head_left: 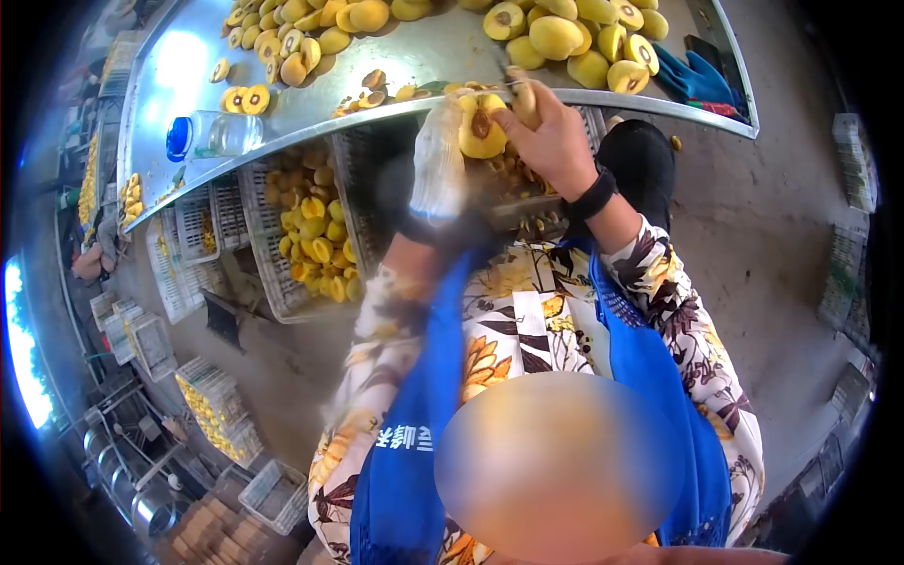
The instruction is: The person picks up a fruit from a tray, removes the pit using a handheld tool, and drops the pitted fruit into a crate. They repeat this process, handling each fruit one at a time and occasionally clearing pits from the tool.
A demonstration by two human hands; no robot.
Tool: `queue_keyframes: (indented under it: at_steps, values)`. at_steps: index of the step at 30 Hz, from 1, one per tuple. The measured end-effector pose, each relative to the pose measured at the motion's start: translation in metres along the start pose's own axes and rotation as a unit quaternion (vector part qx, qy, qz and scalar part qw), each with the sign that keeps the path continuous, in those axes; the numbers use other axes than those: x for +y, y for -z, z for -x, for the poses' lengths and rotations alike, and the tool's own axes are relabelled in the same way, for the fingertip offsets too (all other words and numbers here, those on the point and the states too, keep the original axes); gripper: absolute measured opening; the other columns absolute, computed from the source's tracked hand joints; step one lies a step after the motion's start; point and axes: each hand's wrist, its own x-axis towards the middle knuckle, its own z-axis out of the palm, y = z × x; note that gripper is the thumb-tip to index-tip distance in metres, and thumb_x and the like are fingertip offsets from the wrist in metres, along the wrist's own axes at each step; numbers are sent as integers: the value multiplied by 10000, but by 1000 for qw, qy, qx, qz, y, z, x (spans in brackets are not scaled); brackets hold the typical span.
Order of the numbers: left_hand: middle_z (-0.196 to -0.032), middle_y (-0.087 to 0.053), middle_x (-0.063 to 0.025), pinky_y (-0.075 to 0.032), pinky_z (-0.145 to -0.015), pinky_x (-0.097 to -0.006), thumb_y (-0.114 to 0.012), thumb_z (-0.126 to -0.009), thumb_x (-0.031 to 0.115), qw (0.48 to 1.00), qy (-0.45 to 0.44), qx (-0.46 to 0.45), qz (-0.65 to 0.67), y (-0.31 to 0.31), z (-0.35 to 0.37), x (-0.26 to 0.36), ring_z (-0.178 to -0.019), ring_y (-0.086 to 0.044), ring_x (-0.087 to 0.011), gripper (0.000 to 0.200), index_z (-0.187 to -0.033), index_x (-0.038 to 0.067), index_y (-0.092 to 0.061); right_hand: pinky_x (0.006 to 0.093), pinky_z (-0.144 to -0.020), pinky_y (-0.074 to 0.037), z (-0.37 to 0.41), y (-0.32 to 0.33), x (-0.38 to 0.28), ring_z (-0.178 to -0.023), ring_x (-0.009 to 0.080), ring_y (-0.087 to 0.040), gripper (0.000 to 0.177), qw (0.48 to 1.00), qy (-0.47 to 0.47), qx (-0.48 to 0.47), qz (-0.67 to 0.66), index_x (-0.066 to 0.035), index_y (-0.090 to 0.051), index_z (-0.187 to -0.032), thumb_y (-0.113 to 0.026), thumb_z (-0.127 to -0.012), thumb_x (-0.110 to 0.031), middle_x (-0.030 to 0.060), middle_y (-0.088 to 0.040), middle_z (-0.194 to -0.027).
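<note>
The left hand, in a white glove, is closed around a yellow fruit. It holds the fruit just off the near edge of the metal table, with the cut face and dark stone hollow turned towards the right hand. The right hand is bare with a black band at the wrist. It is clenched on a small tool, perhaps a pitting knife, though blur hides the blade. The tool's tip meets the top of the fruit.

Working over the edge lets scraps drop clear of the table and into the crates beneath, which hold more fruit. On the table, heaps of halved fruit crowd the far side, and a bottle lies near the rim to the left. Blue gloves rest to the right. Bare metal between the heaps leaves room to set pieces down. The table edge sits close against both wrists.
</note>
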Motion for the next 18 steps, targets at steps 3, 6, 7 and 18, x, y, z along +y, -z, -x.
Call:
queue_keyframes:
  at_steps: [3,6,7,18]
  values:
    - [-948,-590,-55,-448,-731,-242,-460,-942,259,995,-22,-26,-94,-1,4,6,-842,-538,-111,330,-1109,-6,-566,335,-633,-492,-1,9,-13,-678,263,-639,406,990,-80,-108,-31,-42,-561,-1136,-676,-798,-235,173,-627,-739]
    - [-920,-597,-44,-441,-711,-224,-489,-932,209,984,-71,-22,-160,-1,4,3,-820,-531,-94,296,-1104,-13,-582,314,-661,-493,-1,7,-1,-710,292,-641,366,996,32,-77,3,-47,-570,-1124,-657,-806,-204,167,-642,-780]
    - [-912,-599,-41,-439,-705,-220,-498,-927,194,988,-55,-32,-143,-1,5,6,-810,-529,-89,283,-1096,-13,-589,311,-667,-493,0,7,0,-714,292,-640,359,996,40,-85,7,-49,-571,-1123,-654,-807,-198,165,-644,-785]
    - [-836,-598,-40,-467,-668,-248,-536,-903,186,976,-97,-29,-194,7,3,-8,-761,-566,-125,208,-991,5,-592,344,-573,-467,5,11,1,-613,300,-609,206,982,103,-153,34,-26,-591,-886,-669,-770,-178,159,-608,-681]
